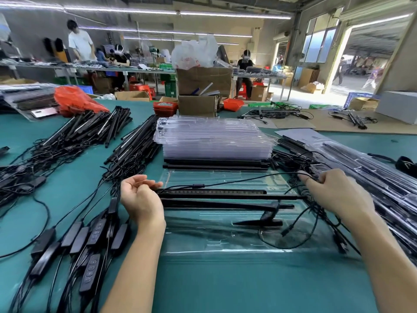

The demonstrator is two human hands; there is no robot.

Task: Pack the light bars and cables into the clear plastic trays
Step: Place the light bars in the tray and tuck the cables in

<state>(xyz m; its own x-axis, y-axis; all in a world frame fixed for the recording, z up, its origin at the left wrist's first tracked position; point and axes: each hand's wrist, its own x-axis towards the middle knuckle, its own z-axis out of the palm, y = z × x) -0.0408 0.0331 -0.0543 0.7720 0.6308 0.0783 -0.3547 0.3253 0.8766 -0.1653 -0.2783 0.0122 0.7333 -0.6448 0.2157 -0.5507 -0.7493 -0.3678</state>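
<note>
1. The clear tray (225, 242) lies open on the near bench (203, 290), holding light bars (212, 195) lengthwise.
2. The left hand (141, 199), fingers curled, pinches the bar ends; the right hand (334, 193) grips a cable (237, 182) stretched across, likely to tuck it in.
3. Tray edges are hard to trace; the right fingertips are hidden.

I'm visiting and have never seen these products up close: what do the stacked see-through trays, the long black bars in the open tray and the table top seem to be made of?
Stacked trays: thin clear plastic, glossy, since the bars beneath show through and the edges glint.
Black bars: matte black, plastic or coated metal; the look leaves it open.
Table top: smooth teal covering, perhaps a rubber or vinyl mat, with a dull sheen.
</note>
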